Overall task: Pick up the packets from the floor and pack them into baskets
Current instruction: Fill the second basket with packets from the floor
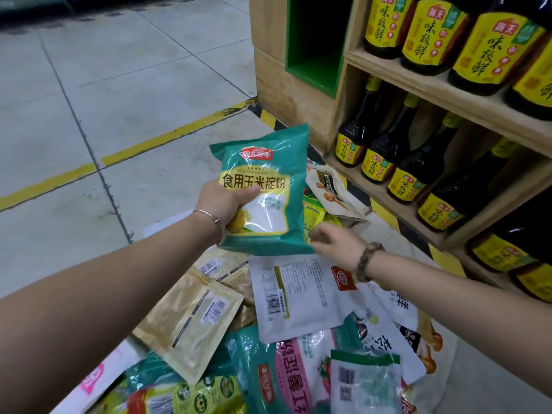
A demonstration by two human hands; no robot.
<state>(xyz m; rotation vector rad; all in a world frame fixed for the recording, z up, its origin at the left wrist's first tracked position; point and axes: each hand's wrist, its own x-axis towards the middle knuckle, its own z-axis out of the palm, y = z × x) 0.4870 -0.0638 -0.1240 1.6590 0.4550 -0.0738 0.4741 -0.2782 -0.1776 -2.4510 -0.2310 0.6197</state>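
Observation:
My left hand (222, 204) grips a teal corn-starch packet (265, 192) by its left edge and holds it upright above the floor. My right hand (334, 242) is just right of the packet's lower corner, fingers loosely curled near it, holding nothing I can see. Below lies a heap of several packets: a white one (295, 297) face down, a tan one (191, 321), a pink-and-teal starch packet (286, 375) and a small clear green one (364, 380). No basket is in view.
A wooden shelf unit (442, 85) with dark sauce bottles (403, 171) stands at the right, close to the heap. More packets (331, 189) lie against its base. Grey tiled floor with a yellow line (143, 147) stretches to the left.

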